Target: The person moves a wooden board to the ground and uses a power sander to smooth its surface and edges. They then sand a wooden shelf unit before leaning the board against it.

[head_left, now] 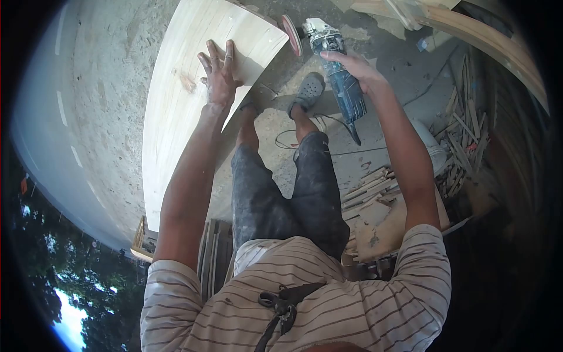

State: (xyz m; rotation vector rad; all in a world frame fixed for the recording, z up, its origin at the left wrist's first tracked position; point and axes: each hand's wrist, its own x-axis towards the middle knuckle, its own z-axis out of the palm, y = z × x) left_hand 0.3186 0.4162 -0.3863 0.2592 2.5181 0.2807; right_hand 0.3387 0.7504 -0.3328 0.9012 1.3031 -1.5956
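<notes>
My left hand [220, 82] lies with fingers spread on the face of a pale wooden panel [176, 126], which has one long curved edge. My right hand [359, 69] is wrapped round the body of a blue angle grinder [345, 88]. A reddish sanding disc [291, 35] sits at the grinder's head, close beside the panel's right corner. From the grinder's rear end a dark cord runs down toward the floor.
Grey clog [309, 91] on my foot stands on the concrete floor [111, 76], near the looped cord. Wood strips [375, 188] and a heap of scrap sticks [466, 135] lie at right. A curved wooden piece [469, 29] spans the upper right.
</notes>
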